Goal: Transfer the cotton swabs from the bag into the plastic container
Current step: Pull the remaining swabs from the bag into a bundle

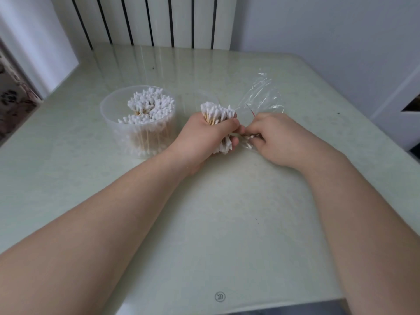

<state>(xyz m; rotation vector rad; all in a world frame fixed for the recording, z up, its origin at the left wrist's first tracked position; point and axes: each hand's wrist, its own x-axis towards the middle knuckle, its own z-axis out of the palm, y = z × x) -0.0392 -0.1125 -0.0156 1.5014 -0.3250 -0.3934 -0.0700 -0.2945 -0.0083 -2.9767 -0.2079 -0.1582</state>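
Observation:
A round clear plastic container [118,133] stands on the table at centre left, holding many upright cotton swabs [150,108] with wooden sticks. Just right of it, my left hand [204,137] grips a thick bundle of swabs [218,112], white tips showing above and below the fist. My right hand [277,137] touches the left one and pinches a few swabs [248,138] inside the crumpled clear bag [261,96], which lies on the table behind and under that hand.
A clear round lid [195,97] lies behind my left hand, beside the container. The pale green glossy table [227,223] extends toward me. A white radiator [159,19] stands behind the table, and a wall is at the right.

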